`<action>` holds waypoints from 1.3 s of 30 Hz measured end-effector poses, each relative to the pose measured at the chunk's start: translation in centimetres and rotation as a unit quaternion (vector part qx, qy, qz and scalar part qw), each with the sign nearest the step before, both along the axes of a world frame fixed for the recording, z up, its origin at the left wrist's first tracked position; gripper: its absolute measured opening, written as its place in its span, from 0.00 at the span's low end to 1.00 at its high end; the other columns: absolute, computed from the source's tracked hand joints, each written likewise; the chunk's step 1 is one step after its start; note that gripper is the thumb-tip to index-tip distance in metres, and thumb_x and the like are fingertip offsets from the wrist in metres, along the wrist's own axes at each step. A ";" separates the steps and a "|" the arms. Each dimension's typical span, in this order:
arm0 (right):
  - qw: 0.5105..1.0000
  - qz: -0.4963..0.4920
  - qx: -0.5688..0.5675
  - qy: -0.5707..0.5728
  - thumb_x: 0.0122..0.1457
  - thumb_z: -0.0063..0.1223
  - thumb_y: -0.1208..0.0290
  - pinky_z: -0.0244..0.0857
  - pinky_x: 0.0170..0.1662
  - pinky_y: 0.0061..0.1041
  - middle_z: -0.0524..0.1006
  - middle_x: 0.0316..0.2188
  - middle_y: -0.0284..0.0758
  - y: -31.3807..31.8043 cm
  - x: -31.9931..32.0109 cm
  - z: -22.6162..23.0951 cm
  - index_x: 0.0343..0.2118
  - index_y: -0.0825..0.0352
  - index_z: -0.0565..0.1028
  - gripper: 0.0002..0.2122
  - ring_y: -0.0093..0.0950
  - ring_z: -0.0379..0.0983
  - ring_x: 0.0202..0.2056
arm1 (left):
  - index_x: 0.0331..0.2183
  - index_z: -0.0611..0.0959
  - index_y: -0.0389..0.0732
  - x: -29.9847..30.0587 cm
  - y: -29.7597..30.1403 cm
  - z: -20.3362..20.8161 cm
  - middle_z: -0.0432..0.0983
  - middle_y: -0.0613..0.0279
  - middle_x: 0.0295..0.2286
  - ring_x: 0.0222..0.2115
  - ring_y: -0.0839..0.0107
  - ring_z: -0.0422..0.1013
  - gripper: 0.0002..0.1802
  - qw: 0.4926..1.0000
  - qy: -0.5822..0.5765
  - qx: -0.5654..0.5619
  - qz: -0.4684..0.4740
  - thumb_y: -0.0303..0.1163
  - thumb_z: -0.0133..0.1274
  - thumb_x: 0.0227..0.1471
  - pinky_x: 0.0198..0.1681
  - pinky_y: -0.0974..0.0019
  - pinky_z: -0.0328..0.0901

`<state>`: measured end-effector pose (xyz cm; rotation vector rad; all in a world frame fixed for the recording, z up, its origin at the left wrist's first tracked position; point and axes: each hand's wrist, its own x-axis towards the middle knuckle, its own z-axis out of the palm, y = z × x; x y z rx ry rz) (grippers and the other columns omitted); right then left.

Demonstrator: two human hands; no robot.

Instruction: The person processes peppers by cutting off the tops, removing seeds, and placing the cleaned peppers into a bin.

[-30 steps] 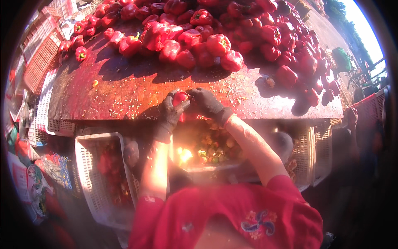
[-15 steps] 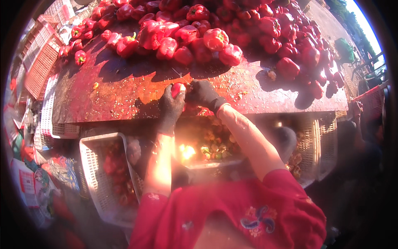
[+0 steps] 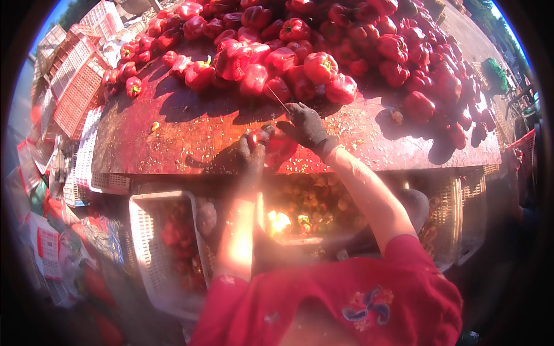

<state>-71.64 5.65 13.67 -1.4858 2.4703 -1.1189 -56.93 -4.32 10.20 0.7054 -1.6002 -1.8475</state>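
Note:
My left hand [image 3: 252, 154], in a dark glove, is closed around a red bell pepper [image 3: 261, 136] just above the near part of the table. Beside it, my gloved right hand [image 3: 307, 126] grips a thin-bladed knife [image 3: 277, 99]. The blade points up and away to the left, clear of the pepper; its handle is hidden in my fingers. A blurred red patch between the hands could be part of the pepper or the tabletop. Beyond both hands lies a large heap of red bell peppers [image 3: 320, 68].
Small seeds litter the reddish wooden tabletop [image 3: 190, 144]. Below its near edge stand a white crate [image 3: 141, 230] with red peppers inside and a container of pepper scraps [image 3: 311, 222]. Stacked red crates [image 3: 78, 89] lean at the far left. More pale crates [image 3: 447, 202] stand at the right.
My right hand has drawn away from my left, to the right, lifting the knife off the pepper. The whole view has shifted a little, so the scene sits further right.

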 end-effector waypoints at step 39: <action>0.938 0.158 -0.072 -0.299 0.46 0.62 0.62 0.64 0.31 0.32 0.72 0.24 0.43 13.2 4.5 1.8 0.34 0.71 0.70 0.19 0.34 0.71 0.28 | 0.55 0.58 0.31 22.7 -8.4 8.8 0.59 0.36 0.51 0.49 0.46 0.62 0.35 0.704 -0.385 -0.461 0.380 0.32 0.51 0.49 0.51 0.57 0.60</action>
